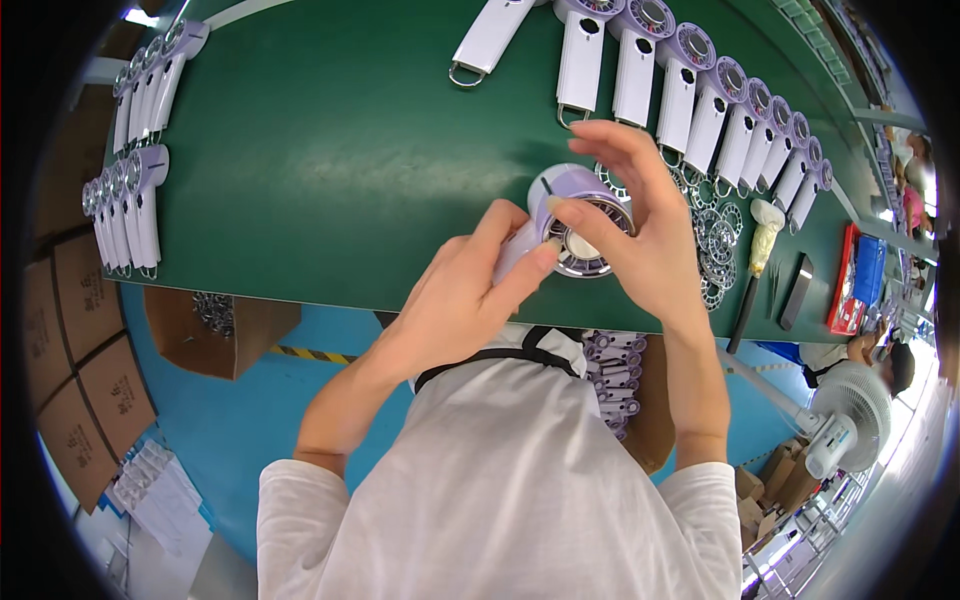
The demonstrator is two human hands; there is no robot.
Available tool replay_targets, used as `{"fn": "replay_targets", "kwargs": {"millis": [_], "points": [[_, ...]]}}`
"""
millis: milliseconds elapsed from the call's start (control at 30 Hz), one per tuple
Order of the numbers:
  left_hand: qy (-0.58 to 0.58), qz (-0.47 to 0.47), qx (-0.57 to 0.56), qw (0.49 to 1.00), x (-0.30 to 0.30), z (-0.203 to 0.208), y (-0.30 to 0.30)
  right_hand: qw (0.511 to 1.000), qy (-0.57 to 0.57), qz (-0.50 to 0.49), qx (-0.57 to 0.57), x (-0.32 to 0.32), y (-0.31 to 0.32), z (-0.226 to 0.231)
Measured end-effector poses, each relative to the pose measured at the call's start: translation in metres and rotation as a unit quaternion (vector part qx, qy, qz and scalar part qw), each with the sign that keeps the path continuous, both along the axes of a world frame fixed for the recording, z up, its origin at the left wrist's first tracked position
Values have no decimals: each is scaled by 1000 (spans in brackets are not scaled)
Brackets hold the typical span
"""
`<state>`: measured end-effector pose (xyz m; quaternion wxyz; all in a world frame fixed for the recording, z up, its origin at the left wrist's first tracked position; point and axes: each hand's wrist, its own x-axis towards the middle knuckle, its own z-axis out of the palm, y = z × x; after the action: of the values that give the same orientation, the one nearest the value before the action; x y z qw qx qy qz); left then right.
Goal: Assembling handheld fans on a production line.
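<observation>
My left hand point(455, 285) is closed round the handle of a purple and white handheld fan point(562, 182), held low over the near edge of the green table. Its thumb lies by the round front of the fan head, where a silver grille ring point(580, 268) surrounds a pale centre. Over the head arches my right hand point(650, 235), fingers curved and apart, tips clear of the fan. The right thumb rests on the fan's front. Just beyond that hand lies a heap of silver grille rings point(716, 245), partly covered by it.
Finished-looking white and purple fans point(678, 105) line the far right; two more groups point(148, 205) stand at left. A brush-like tool point(765, 240), black bar point(797, 290), red tray point(845, 290) and blue box point(869, 270) lie right. Below are cartons point(225, 335) and a floor fan point(850, 415).
</observation>
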<state>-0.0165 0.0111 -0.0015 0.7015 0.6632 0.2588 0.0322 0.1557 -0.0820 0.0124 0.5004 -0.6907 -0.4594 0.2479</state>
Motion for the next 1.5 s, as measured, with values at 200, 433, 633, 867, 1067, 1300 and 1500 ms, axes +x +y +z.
{"fn": "replay_targets", "kwargs": {"millis": [200,433,633,867,1067,1300,1500], "points": [[-13,22,9,1000,3,2,6,958,258,86,-96,10,-23,14],[13,-21,34,999,13,-4,2,956,269,53,-105,10,-37,7],[47,10,-55,997,20,-21,-10,991,96,-43,-79,21,-76,-18],[93,-1,-81,992,29,-34,1,734,-381,-478,-296,92,-217,-60],[127,-19,-44,991,36,-26,-1,765,-286,-464,-342,90,-242,-55],[164,-19,12,986,41,-19,2,916,12,-316,-247,24,-179,13],[159,-28,10,987,37,-21,4,952,-142,-103,-252,7,-119,16]]}}
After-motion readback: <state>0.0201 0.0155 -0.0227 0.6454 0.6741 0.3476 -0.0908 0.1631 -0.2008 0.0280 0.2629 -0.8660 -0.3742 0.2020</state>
